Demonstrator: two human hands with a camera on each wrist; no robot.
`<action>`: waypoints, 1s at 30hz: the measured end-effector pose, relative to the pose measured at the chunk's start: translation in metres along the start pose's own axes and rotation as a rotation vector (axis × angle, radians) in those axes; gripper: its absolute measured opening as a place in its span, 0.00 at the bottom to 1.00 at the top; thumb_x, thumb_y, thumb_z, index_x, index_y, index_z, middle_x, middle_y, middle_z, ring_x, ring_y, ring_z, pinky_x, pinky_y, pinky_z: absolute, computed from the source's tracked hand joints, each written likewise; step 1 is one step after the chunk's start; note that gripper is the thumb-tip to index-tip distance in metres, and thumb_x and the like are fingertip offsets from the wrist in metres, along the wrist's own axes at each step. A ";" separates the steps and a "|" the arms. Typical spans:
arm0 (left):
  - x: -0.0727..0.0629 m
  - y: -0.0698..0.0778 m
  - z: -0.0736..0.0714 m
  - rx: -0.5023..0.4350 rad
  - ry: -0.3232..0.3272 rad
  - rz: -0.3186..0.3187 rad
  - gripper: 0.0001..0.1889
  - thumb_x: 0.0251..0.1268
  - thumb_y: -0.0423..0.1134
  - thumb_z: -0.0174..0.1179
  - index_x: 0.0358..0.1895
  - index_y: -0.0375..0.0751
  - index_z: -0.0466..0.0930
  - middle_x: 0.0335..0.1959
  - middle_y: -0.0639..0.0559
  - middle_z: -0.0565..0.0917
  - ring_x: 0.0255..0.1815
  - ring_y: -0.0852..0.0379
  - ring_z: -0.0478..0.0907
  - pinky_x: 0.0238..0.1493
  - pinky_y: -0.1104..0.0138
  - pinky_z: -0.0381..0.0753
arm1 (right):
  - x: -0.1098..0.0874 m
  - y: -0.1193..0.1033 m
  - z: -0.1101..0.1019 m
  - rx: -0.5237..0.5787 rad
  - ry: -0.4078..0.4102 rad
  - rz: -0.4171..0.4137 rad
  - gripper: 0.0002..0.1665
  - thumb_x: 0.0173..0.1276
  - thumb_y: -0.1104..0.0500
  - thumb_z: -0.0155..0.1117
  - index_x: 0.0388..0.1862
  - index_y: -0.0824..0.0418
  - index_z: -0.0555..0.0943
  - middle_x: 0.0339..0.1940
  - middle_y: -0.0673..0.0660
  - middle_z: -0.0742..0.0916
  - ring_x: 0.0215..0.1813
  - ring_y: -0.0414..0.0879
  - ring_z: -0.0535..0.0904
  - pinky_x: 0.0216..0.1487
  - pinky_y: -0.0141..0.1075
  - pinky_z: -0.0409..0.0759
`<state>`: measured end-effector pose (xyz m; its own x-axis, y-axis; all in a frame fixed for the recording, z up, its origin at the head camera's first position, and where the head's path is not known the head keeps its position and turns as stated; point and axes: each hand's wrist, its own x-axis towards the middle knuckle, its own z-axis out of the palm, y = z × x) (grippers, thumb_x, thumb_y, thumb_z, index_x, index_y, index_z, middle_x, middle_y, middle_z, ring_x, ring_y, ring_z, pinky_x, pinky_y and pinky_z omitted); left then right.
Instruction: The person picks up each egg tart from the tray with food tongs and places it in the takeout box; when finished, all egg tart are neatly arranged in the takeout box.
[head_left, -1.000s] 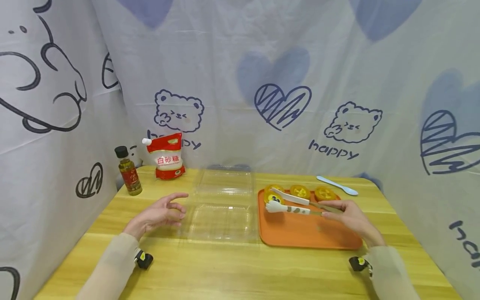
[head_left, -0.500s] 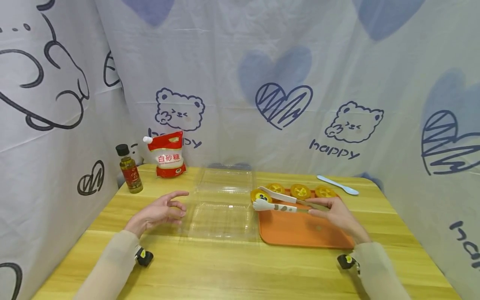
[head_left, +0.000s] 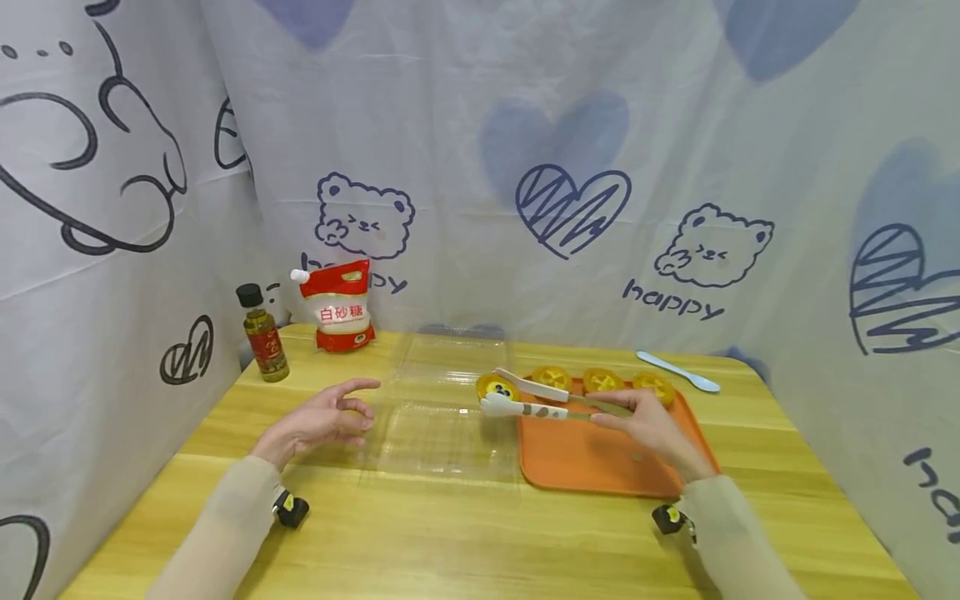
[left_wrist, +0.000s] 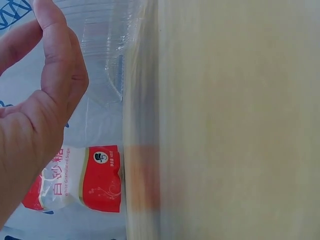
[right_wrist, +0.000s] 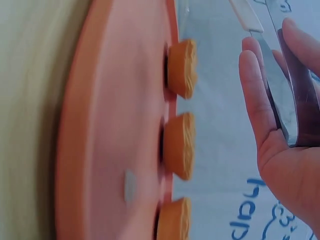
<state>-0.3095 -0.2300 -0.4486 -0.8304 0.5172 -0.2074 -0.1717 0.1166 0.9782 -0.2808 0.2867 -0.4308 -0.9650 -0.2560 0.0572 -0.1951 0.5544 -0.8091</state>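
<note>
My right hand [head_left: 651, 423] holds a pair of tongs [head_left: 551, 412], metal at the handle with white tips, level above the left edge of the orange tray [head_left: 615, 471]. Between the tips is a small yellow tart [head_left: 491, 387] with dark dots on top. Three more tarts stand in a row along the tray's back edge, among them the middle tart [right_wrist: 181, 145] in the right wrist view. My left hand [head_left: 318, 421] hovers with loosely bent fingers, holding nothing, left of the clear plastic box [head_left: 442, 446], whose lid [head_left: 453, 358] lies folded back.
A red and white sugar bag [head_left: 342, 308] and a bottle [head_left: 266, 343] with a black cap stand at the back left. Behind the tray lies a light blue spoon [head_left: 678, 371]. A printed cloth [head_left: 450, 133] hangs along the table's back.
My right hand has moved left with the tongs, bringing the dotted tart from over the tray to the right side of the clear box. The left hand stays nearly still.
</note>
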 end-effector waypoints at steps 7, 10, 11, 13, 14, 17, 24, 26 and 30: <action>0.000 0.000 0.000 0.004 -0.005 0.004 0.43 0.64 0.28 0.60 0.77 0.40 0.45 0.47 0.43 0.74 0.44 0.51 0.79 0.47 0.57 0.86 | 0.011 -0.008 0.025 0.069 -0.017 0.005 0.27 0.62 0.50 0.72 0.59 0.57 0.82 0.59 0.60 0.84 0.66 0.57 0.75 0.62 0.47 0.79; 0.000 0.001 0.000 -0.005 -0.007 0.006 0.43 0.64 0.28 0.61 0.77 0.40 0.45 0.46 0.44 0.74 0.44 0.52 0.79 0.46 0.58 0.86 | 0.015 -0.012 0.033 0.048 -0.011 -0.002 0.26 0.62 0.50 0.72 0.58 0.56 0.83 0.58 0.59 0.85 0.63 0.55 0.78 0.60 0.44 0.80; 0.000 0.001 0.001 -0.007 -0.009 0.007 0.43 0.64 0.28 0.61 0.77 0.40 0.45 0.46 0.44 0.74 0.43 0.52 0.79 0.46 0.58 0.87 | 0.017 -0.013 0.036 0.047 -0.011 -0.005 0.25 0.62 0.51 0.72 0.58 0.56 0.83 0.57 0.58 0.85 0.62 0.55 0.79 0.60 0.43 0.80; 0.000 0.002 0.001 -0.011 -0.011 0.006 0.43 0.64 0.28 0.61 0.77 0.40 0.45 0.46 0.44 0.74 0.43 0.52 0.79 0.45 0.59 0.87 | 0.019 -0.016 0.042 0.062 -0.017 -0.015 0.24 0.62 0.52 0.72 0.57 0.56 0.83 0.57 0.57 0.85 0.62 0.55 0.79 0.60 0.42 0.81; 0.001 0.002 0.001 -0.012 -0.010 0.004 0.43 0.63 0.27 0.61 0.77 0.40 0.45 0.46 0.44 0.74 0.43 0.52 0.79 0.45 0.59 0.87 | 0.021 -0.018 0.044 0.066 -0.020 -0.021 0.24 0.62 0.53 0.72 0.57 0.55 0.84 0.57 0.57 0.85 0.63 0.55 0.78 0.60 0.42 0.81; 0.000 0.002 0.002 -0.011 -0.008 0.001 0.44 0.63 0.27 0.61 0.77 0.39 0.45 0.46 0.43 0.74 0.43 0.51 0.79 0.44 0.60 0.87 | 0.024 -0.024 0.051 0.094 -0.037 -0.041 0.23 0.62 0.55 0.71 0.57 0.55 0.83 0.58 0.57 0.85 0.64 0.57 0.77 0.60 0.42 0.80; 0.000 0.002 0.003 -0.004 0.006 -0.012 0.44 0.63 0.27 0.61 0.78 0.40 0.45 0.48 0.42 0.74 0.44 0.50 0.79 0.46 0.58 0.87 | 0.031 -0.030 0.065 0.109 -0.055 -0.076 0.25 0.64 0.57 0.70 0.60 0.60 0.81 0.57 0.61 0.85 0.61 0.57 0.80 0.56 0.41 0.83; 0.000 0.003 0.003 -0.004 0.009 -0.015 0.43 0.63 0.27 0.61 0.78 0.41 0.45 0.48 0.42 0.74 0.45 0.50 0.79 0.45 0.58 0.87 | 0.033 -0.031 0.069 0.074 -0.045 -0.079 0.25 0.64 0.56 0.70 0.60 0.58 0.81 0.57 0.58 0.85 0.60 0.55 0.80 0.55 0.40 0.84; 0.000 0.003 0.004 -0.011 0.009 -0.014 0.44 0.63 0.26 0.60 0.78 0.40 0.45 0.48 0.41 0.74 0.44 0.50 0.79 0.44 0.59 0.87 | 0.037 -0.036 0.075 0.022 -0.040 -0.111 0.23 0.64 0.55 0.70 0.58 0.54 0.83 0.56 0.54 0.86 0.60 0.56 0.80 0.52 0.40 0.85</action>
<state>-0.3079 -0.2262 -0.4458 -0.8325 0.5079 -0.2213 -0.1892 0.1148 0.9752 -0.2964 0.1974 -0.4436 -0.9299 -0.3461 0.1243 -0.2960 0.5036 -0.8117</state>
